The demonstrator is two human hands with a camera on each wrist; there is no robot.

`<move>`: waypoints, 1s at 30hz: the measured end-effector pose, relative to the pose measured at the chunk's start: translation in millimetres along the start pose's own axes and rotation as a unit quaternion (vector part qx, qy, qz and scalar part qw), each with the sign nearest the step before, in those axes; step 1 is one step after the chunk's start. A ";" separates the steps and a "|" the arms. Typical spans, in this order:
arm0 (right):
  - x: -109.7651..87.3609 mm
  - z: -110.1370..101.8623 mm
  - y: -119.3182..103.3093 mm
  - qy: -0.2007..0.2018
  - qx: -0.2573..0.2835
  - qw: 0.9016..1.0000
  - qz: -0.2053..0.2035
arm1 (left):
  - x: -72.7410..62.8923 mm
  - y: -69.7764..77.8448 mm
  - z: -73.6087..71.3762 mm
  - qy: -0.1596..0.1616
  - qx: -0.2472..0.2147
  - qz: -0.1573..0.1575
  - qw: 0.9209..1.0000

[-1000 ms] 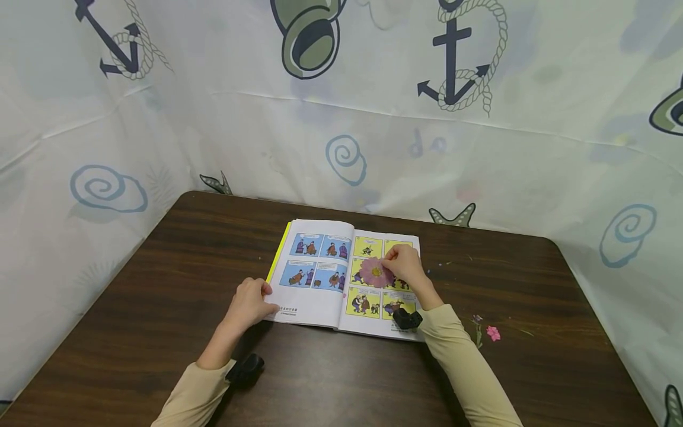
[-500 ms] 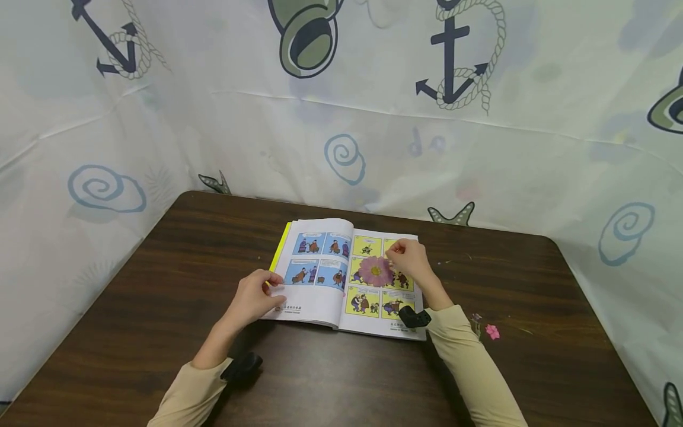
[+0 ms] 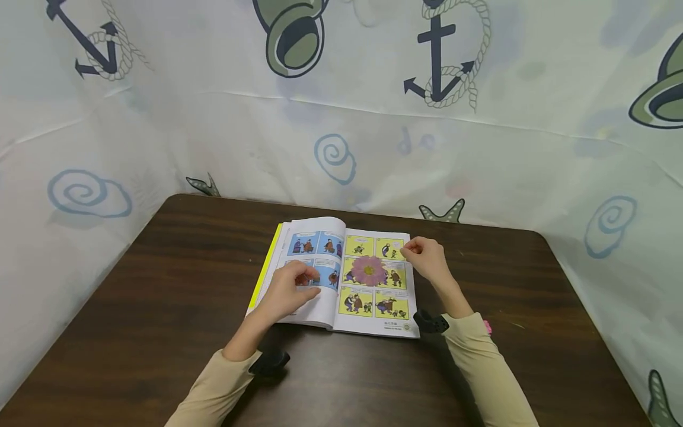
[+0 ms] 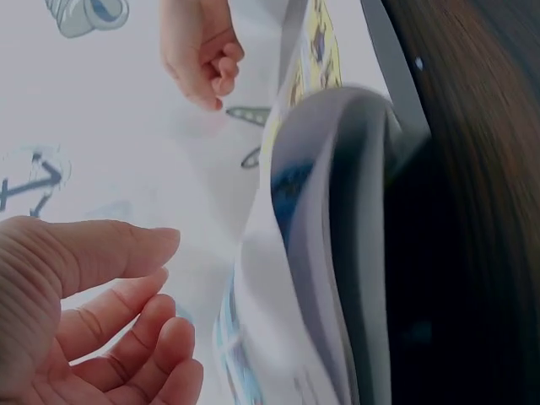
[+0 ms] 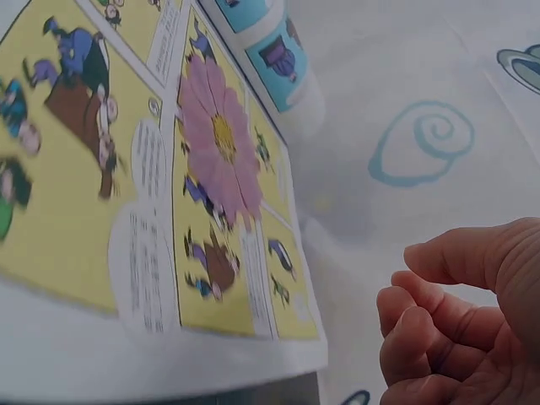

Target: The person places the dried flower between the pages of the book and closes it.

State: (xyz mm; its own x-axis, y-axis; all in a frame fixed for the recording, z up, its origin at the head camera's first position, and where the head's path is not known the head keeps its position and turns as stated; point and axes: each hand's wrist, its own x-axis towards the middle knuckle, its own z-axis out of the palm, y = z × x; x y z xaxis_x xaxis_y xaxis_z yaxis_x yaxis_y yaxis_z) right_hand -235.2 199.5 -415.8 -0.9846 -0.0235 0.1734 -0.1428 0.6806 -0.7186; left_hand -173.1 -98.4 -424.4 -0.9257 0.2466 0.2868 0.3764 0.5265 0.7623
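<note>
An open comic book (image 3: 395,327) lies on the table, its left-hand pages bulging up near the spine. Flat on the right page rests a pink flower (image 3: 368,271) with a yellow centre, seen closer in the right wrist view. My left hand (image 3: 288,290) is over the left page, thumb and fingers curved with a gap between them and nothing in it. My right hand (image 3: 431,259) hovers at the right page's outer edge, to the right of the flower. Its fingers are loosely curled and hold nothing, as the right wrist view shows.
The dark wooden table (image 3: 160,332) has rounded far corners. A small bright pink flower (image 3: 488,327) peeks out beside my right sleeve, mostly hidden by it. A white curtain (image 3: 240,136) with sea prints hangs behind and at the sides.
My right hand has drawn away from the pink flower towards the right, leaving it on the page. My left hand has moved right from the book's left edge across the left page.
</note>
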 end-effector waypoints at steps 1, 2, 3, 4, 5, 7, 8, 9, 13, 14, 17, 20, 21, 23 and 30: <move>-0.9 -2.0 1.6 0.003 0.000 1.000 -0.001 | 1.3 2.0 2.7 -0.001 -0.004 0.005 1.000; -1.9 -4.1 2.9 0.005 0.000 1.000 0.000 | 2.7 3.7 5.5 -0.002 -0.009 0.011 1.000; -2.8 -6.1 4.3 0.007 0.000 1.000 0.002 | 4.0 5.5 8.3 -0.005 -0.011 0.015 1.000; -4.0 -8.1 5.8 0.008 0.000 1.000 0.006 | 5.2 7.6 10.9 -0.007 -0.013 0.018 1.000; -5.4 -10.1 7.2 0.008 0.000 1.000 0.011 | 6.3 9.1 13.7 -0.011 -0.014 0.023 1.000; -8.7 -14.1 9.9 0.006 0.001 1.000 0.026 | 8.4 12.7 19.0 -0.022 -0.015 0.028 0.999; -10.5 -16.1 11.3 0.005 0.002 0.999 0.034 | 9.2 14.5 21.5 -0.028 -0.017 0.030 0.999; -12.4 -18.1 13.1 0.005 0.001 0.999 0.042 | 10.0 16.6 24.0 -0.035 -0.017 0.032 0.999; -20.9 -25.8 20.4 0.008 0.001 0.998 0.059 | 12.5 23.7 33.5 -0.056 -0.030 0.051 0.997; -23.2 -27.5 22.1 0.009 0.000 0.998 0.061 | 13.0 25.1 35.7 -0.060 -0.032 0.058 0.996; -30.2 -31.6 27.1 0.008 0.001 0.998 0.066 | 14.3 29.4 42.5 -0.070 -0.039 0.074 0.994; -37.4 -34.7 32.0 0.005 -0.001 0.997 0.071 | 15.2 32.9 49.4 -0.081 -0.042 0.086 0.992; -39.6 -35.7 33.9 0.004 -0.001 0.998 0.070 | 15.5 34.1 51.9 -0.084 -0.045 0.089 0.991; -44.1 -38.2 37.6 0.006 -0.006 0.998 0.064 | 15.7 35.8 56.8 -0.090 -0.051 0.098 0.990; -60.6 -50.4 49.9 -0.005 -0.012 0.998 0.053 | 13.2 43.0 72.7 -0.119 -0.043 0.121 0.985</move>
State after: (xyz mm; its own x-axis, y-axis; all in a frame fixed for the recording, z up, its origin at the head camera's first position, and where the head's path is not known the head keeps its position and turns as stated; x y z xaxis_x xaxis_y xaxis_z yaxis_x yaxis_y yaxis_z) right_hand -177.6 271.8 -428.2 -0.9951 0.0422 0.0895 -0.0349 0.6969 -0.7163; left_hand -166.4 -13.3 -430.0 -0.7708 0.5451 0.3298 0.5705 0.3600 0.7382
